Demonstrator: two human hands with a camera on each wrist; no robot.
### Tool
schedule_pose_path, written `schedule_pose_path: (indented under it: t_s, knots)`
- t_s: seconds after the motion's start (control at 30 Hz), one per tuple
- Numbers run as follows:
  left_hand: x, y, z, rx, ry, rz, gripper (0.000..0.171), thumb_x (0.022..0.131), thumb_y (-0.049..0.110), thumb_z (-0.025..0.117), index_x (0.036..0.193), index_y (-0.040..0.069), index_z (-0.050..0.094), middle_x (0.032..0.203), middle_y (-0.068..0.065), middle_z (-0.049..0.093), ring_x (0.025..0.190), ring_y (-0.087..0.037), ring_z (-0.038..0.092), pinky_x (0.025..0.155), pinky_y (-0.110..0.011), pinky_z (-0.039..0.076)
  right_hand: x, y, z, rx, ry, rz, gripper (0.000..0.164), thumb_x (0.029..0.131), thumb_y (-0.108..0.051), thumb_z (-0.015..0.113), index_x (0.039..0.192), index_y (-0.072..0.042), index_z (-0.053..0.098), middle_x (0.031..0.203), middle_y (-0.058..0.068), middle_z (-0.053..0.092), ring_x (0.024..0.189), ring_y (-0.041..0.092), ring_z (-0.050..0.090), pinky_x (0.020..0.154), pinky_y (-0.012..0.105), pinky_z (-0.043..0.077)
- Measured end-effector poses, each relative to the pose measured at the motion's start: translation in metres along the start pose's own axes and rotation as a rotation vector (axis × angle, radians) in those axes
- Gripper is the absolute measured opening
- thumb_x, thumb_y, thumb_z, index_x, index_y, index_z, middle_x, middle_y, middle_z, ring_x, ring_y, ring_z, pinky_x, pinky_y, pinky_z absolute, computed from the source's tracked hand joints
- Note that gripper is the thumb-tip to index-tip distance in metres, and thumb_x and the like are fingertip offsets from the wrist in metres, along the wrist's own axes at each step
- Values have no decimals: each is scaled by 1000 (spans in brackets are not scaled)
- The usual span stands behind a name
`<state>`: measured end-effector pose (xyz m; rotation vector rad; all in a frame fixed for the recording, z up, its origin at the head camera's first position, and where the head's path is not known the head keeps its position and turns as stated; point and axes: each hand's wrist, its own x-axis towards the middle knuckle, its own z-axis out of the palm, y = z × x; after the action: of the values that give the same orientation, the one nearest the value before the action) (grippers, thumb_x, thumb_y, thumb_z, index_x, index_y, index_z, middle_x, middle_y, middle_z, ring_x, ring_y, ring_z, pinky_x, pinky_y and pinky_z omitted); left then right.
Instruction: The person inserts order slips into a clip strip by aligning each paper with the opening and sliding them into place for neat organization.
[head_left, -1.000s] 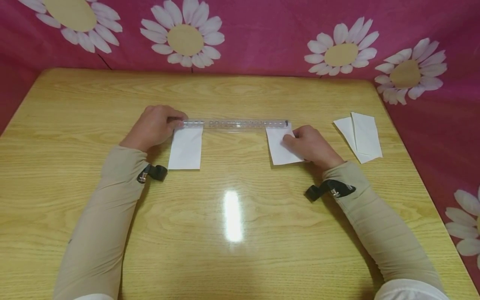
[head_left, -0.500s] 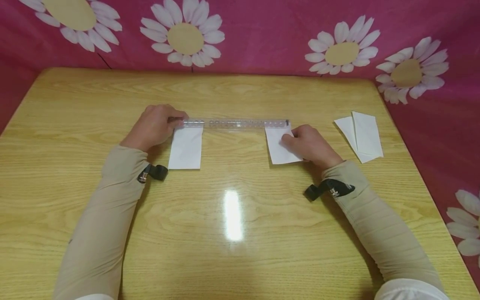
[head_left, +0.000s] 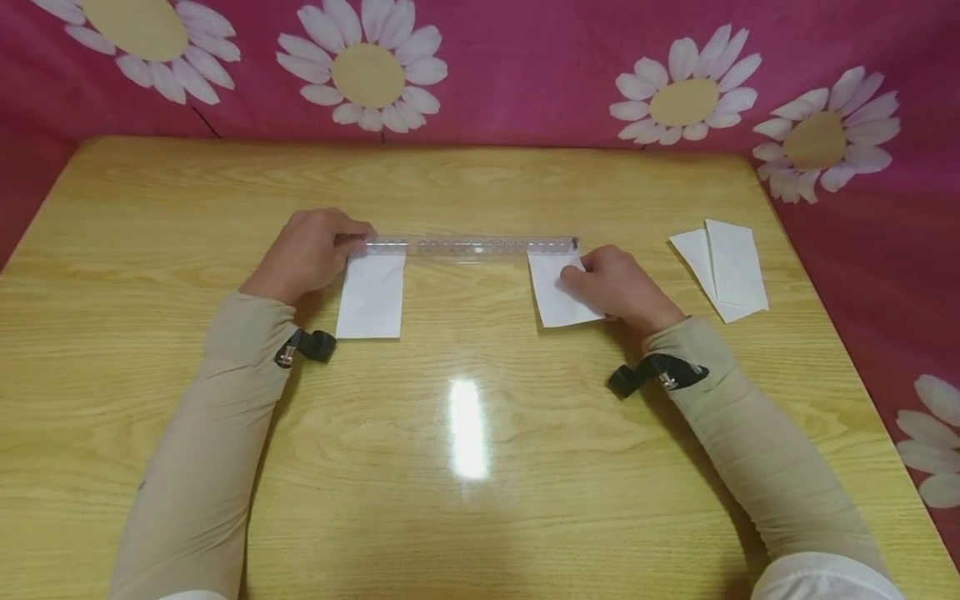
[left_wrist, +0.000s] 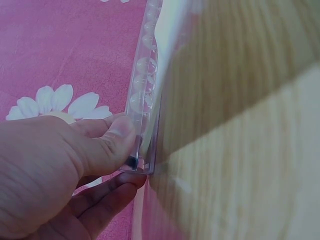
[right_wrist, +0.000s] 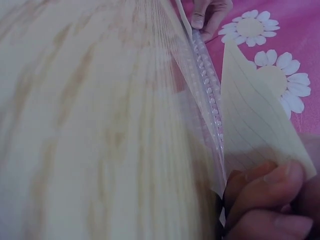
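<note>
A long clear plastic strip (head_left: 472,247), ruler-like with a row of round shapes along it, lies across the middle of the head view. My left hand (head_left: 311,250) pinches its left end between thumb and fingers; the left wrist view shows the strip (left_wrist: 141,80) up close. A white paper piece (head_left: 371,296) hangs down from the strip beside that hand, its top edge at the strip. My right hand (head_left: 622,287) pinches another white paper piece (head_left: 551,292), whose top edge meets the strip's right end. In the right wrist view this paper (right_wrist: 255,115) shows faint lines.
Two overlapping white paper pieces (head_left: 731,267) lie on the right of the wooden table (head_left: 465,533). A pink cloth with daisies (head_left: 525,75) stands behind the table and along its right side.
My right hand and its paper have shifted very slightly left along the strip. The left hand keeps its hold on the strip's end.
</note>
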<state>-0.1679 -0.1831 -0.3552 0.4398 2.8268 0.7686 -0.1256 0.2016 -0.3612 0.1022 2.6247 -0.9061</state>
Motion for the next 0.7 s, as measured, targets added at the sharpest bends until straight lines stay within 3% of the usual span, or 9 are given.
schedule_pose_path:
  t_s: [0.7]
  knots:
    - [0, 0, -1, -1, 5, 3, 33, 104, 7, 59, 136, 6, 68, 126, -21, 70, 107, -34, 58, 101, -51, 51, 1, -5, 2, 5, 1, -38, 34, 95, -34, 58, 68, -14, 54, 55, -8, 42, 54, 14, 43, 49, 29, 34]
